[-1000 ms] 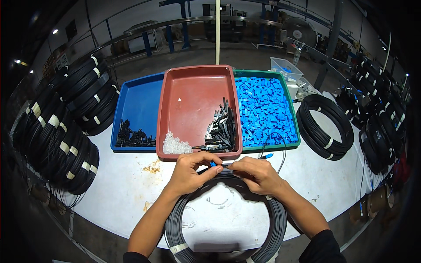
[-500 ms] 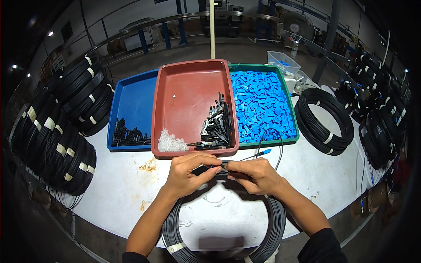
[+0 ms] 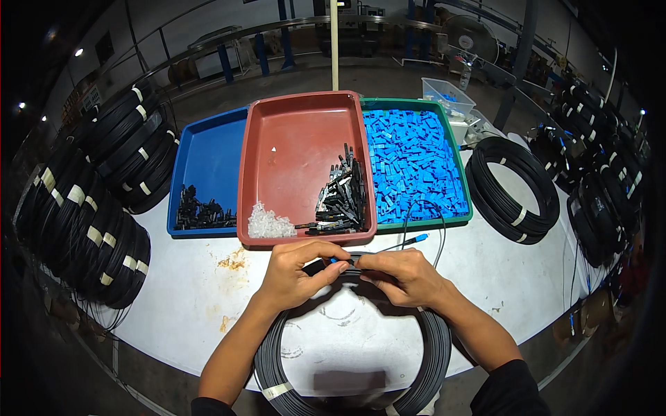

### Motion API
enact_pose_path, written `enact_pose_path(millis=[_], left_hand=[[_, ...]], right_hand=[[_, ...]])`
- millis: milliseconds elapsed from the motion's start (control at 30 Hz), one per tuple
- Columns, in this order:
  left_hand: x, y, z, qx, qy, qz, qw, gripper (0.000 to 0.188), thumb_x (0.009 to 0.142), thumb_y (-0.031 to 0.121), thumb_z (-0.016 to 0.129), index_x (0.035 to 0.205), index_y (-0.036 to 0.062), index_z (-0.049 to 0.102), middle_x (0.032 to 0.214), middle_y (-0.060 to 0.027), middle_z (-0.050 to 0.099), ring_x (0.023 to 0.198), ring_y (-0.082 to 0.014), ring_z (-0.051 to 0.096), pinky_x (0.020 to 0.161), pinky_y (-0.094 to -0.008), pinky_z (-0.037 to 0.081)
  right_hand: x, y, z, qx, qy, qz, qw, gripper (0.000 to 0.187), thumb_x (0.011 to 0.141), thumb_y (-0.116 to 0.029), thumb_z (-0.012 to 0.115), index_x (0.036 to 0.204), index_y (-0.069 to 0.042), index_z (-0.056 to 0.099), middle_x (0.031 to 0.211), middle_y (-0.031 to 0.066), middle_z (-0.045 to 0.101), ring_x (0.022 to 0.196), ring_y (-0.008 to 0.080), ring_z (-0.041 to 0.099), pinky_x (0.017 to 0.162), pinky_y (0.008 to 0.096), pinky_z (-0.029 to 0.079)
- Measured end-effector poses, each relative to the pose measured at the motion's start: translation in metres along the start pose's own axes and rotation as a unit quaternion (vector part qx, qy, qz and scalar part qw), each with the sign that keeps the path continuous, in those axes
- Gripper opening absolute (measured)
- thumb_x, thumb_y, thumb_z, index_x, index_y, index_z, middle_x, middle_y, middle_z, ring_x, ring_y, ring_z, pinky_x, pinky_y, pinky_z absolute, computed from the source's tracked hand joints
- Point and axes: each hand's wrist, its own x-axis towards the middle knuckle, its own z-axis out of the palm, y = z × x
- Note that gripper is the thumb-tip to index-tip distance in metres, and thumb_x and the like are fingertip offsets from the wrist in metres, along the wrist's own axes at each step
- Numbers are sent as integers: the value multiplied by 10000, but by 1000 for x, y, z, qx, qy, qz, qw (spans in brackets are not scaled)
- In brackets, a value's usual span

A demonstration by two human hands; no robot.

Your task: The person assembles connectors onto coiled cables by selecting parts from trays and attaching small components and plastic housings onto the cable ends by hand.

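Observation:
My left hand (image 3: 295, 276) is closed in a pinch on a small blue cable connector (image 3: 334, 261), most of it hidden by the fingers. Close against it, my right hand (image 3: 402, 276) pinches a small black connector part (image 3: 350, 263) between thumb and forefinger. Both hands meet above the far side of a black cable coil (image 3: 436, 347), which lies on the white table and is bound with pale tape. Just beyond the right hand, a loose cable end with a blue-tipped connector (image 3: 417, 239) rests on the table.
Ahead stand a blue tray (image 3: 215, 132) with black parts, a red tray (image 3: 305, 139) with clear caps and black connector pieces, and a green tray (image 3: 466, 201) full of blue housings. Stacked coils (image 3: 83, 236) rise at left. Another coil (image 3: 482, 208) lies at right.
Slightly more of the blue connector shows at my left fingertips. Both hands keep their pinch in nearly the same place; the whole view has shifted a little.

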Motion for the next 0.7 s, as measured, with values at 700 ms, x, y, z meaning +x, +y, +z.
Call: enact_pose_path(millis=[700], left_hand=[[-7, -17, -5, -239, 69, -101, 963, 303, 773, 79, 880, 969, -22, 673, 1032, -145, 711, 966, -194, 699, 882, -327, 583]], right_hand=[[-1, 2, 0, -95, 126, 25, 987, 139, 873, -54, 740, 987, -27, 664, 791, 84, 649, 686, 255, 568, 696, 368, 403]])
